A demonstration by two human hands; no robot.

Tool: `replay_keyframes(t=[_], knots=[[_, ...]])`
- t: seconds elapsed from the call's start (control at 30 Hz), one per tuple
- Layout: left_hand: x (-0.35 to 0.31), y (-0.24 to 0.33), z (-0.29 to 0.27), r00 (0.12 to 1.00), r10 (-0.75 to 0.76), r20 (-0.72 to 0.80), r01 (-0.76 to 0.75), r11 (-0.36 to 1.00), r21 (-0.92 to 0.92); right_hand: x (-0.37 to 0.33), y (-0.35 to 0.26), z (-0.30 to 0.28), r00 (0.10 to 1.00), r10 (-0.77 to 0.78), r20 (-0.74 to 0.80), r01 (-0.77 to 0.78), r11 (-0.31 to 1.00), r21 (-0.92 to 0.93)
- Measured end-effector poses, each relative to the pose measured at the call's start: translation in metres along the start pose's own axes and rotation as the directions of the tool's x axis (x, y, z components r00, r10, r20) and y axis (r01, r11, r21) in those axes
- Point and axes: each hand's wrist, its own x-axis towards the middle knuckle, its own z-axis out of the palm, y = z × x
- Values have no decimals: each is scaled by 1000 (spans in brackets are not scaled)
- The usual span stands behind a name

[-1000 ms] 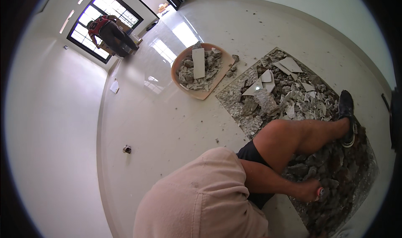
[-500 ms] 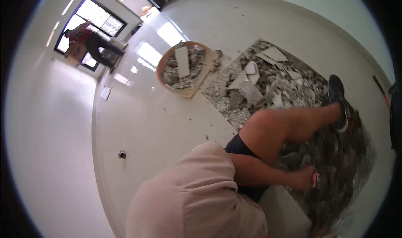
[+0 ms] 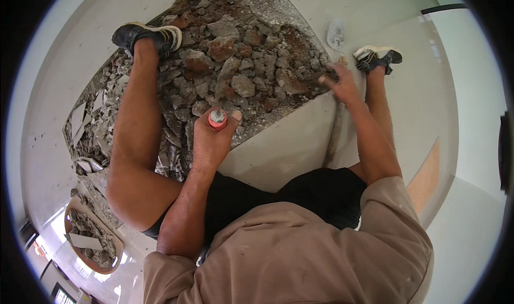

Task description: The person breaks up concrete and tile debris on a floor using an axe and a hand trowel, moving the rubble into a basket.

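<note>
My left hand (image 3: pixel 211 143) is closed around a red-gripped tool (image 3: pixel 218 116), seen end-on with a round grey metal end; it looks like a chisel, and its lower part is hidden. It hovers over the near edge of the broken concrete rubble (image 3: pixel 243 86). My right hand (image 3: pixel 345 84) is open and slightly blurred, fingers apart, at the rubble's right corner. Beside it lies a wooden handle (image 3: pixel 335 135), partly behind my forearm. A grey-white blade-like piece (image 3: pixel 335 35) lies past the handle's far end; whether they join I cannot tell.
My legs straddle the rubble patch, with a dark shoe (image 3: pixel 147 38) on its left and another shoe (image 3: pixel 377 58) on the right. At lower left stands an orange tub (image 3: pixel 119 250) of debris. Broken tile pieces (image 3: pixel 80 123) lie left. A tan board (image 3: pixel 425 170) lies near the right wall.
My view has swung right, bringing both hands, both legs and the wooden handle into sight. The tub now appears lower left, and the other person is out of view. My left hand still holds the red-gripped tool.
</note>
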Motion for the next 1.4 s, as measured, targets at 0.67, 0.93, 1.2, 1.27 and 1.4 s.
replay_keyframes(t=[0.67,0.93,1.2,1.27,1.4], knots=[[5,-16,23,994,-53,96,42,992,117,26,-21,67,862,495,-110,-504,860,-80],[12,-17,18,999,-44,-5,44,993,112,15,-78,112,996,83,34,-86,992,96],[13,-7,5,993,-41,-114,38,999,-27,11,-136,113,829,556,56,-554,831,-40],[14,-4,5,993,-59,-103,52,996,-66,15,-150,104,846,528,75,-531,847,30],[14,-5,8,994,-52,-101,37,989,-143,-5,-134,47,954,284,100,-292,793,535]])
